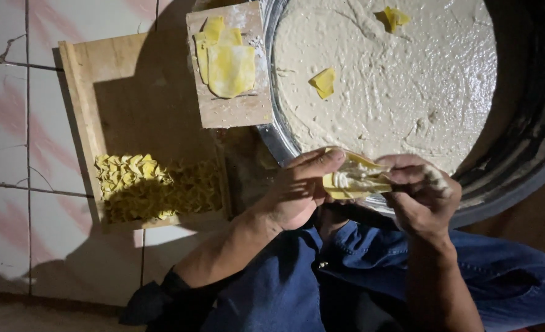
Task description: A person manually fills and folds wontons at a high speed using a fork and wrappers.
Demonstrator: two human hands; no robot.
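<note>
Wrapper: a thin yellow dough square (354,176), folded around pale creamy filling, held between both hands just over the near rim of the basin.
Left hand (297,190): fingers closed, pinching the wrapper's left edge.
Right hand (421,193): fingers curled around the right side, smeared with filling.
Basin (277,132): wide metal bowl of pale paste with two yellow scraps.
Small board (235,110): floured, stacked yellow wrappers.
Tray (79,92): wooden, holding folded yellow dumplings (155,184).

Tray (79,92) left of basin (272,129); small board (235,110) between.
</note>
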